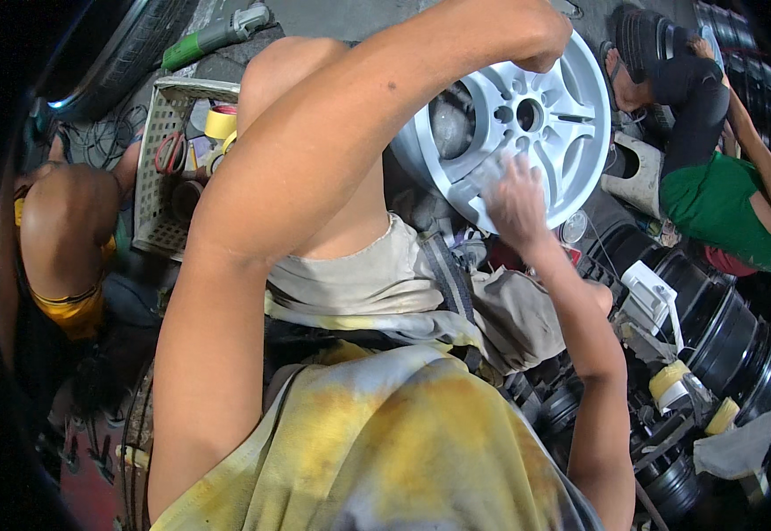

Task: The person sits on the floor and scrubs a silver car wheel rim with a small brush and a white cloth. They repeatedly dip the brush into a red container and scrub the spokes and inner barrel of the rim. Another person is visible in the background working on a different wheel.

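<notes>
A silver-grey spoked wheel rim point(571, 168) is tilted in front of my knees, its face turned toward me. My left arm reaches across to its far edge, where my left hand point(540, 35) is closed over the lip, the fingertips mostly hidden. Low on the rim's face, my right hand point(520, 199) is smeared by motion. Its fingers press down on a spoke, with a pale blurred patch beneath them that I cannot make out. A round opening in the rim point(527, 113) marks the hub.
Left of my knee stands a pale plastic crate point(157, 217) with red-handled scissors point(170, 152) and yellow tape point(221, 121). Beyond it lies a green angle grinder point(213, 40). Black wheel rims point(713, 310) line the right. One person sits left, another in green point(731, 208) right.
</notes>
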